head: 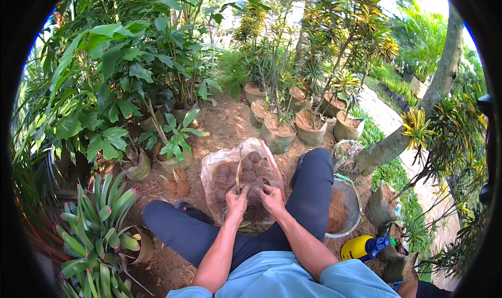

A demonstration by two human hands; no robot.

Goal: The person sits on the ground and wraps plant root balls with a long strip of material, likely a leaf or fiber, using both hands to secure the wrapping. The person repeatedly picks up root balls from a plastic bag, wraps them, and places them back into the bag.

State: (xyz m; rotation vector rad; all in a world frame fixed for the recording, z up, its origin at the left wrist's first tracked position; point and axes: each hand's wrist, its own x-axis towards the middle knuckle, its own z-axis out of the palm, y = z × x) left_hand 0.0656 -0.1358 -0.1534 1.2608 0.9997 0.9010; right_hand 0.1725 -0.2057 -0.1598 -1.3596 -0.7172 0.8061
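Observation:
My left hand [236, 200] is closed around the lower end of a thin brown stem or dried strip [239, 166], which stands up from the fist. Close to its right is my right hand [271, 199], thumb and fingers bent towards each other; whether something thin lies between them is too small to tell. Both hands are above an open white plastic sack with a red edge [271, 158]. Several dark round clumps, apparently of soil or fibre [248, 164], lie in the sack between my legs.
A basin of brown fibre [338, 211] stands by my right leg, near a yellow spray bottle with a blue top [355, 248]. Bagged plants [277, 135] stand ahead, a bromeliad [96, 223] at left, a leaning tree trunk [392, 147] at right. Part of another person's limb [408, 289] shows lower right.

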